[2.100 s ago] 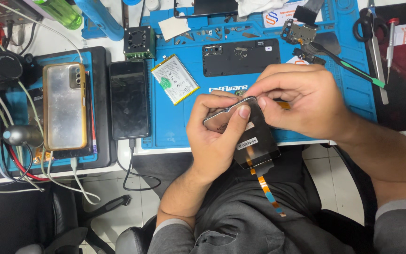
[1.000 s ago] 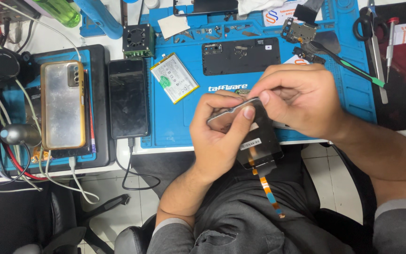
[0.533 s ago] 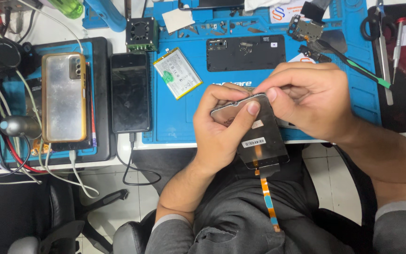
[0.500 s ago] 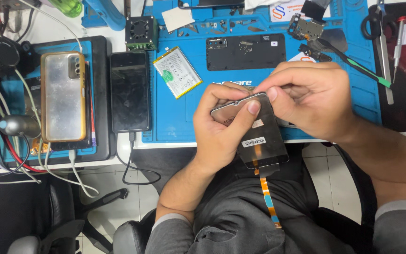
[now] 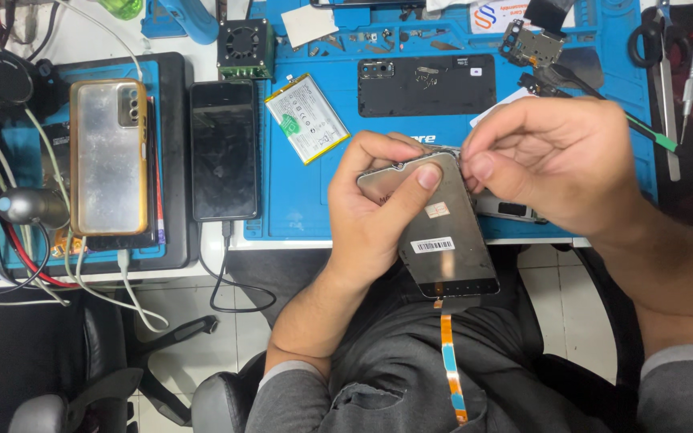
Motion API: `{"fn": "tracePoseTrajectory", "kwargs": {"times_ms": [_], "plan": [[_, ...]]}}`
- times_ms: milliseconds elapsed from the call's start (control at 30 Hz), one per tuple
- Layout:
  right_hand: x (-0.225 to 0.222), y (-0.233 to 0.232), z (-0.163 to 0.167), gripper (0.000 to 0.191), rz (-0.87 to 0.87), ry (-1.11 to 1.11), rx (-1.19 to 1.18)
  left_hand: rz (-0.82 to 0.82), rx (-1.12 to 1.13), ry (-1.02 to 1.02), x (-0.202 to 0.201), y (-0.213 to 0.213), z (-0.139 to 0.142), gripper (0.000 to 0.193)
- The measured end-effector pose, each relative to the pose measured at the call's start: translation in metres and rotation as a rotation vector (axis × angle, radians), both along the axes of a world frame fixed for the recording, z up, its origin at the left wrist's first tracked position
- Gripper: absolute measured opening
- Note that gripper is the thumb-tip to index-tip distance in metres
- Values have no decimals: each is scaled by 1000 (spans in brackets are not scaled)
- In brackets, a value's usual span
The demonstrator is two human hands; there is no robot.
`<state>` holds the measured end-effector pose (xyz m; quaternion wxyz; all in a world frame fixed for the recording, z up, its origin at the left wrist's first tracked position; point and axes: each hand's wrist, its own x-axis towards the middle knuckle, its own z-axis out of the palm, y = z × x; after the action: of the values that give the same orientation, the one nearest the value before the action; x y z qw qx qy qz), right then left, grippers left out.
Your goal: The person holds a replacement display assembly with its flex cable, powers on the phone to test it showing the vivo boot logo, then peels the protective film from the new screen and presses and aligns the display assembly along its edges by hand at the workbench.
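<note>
Bright, even overhead light; sharp focus, soft shadows, slight edge distortion.

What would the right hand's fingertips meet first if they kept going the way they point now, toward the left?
The right hand points left at the top edge of the screen panel, beside the left hand's thumb. It would likely meet that edge first; contact may already exist, depth is unclear.

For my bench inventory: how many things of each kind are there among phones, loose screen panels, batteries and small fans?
Whole phones: 2, one in a clear case, one black, plugged in
Screen panels: 1, held in both hands
Batteries: 1
Fans: 1
Total: 5
</note>
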<state>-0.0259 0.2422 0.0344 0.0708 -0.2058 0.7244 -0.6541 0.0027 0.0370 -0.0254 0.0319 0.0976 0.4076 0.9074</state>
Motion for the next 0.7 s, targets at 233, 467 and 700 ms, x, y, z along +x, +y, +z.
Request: {"fn": "tracePoseTrajectory", "kwargs": {"times_ms": [233,467,700], "plan": [[-3,-1,-1,13,8,43,82,-17,-87,47,3,1,3,18],[-11,-2,16,10,28,328,325,-31,-139,13,3,-2,11,21],[-12,-6,27,6,57,500,518,-14,-265,-24,5,-4,17,20]]}}
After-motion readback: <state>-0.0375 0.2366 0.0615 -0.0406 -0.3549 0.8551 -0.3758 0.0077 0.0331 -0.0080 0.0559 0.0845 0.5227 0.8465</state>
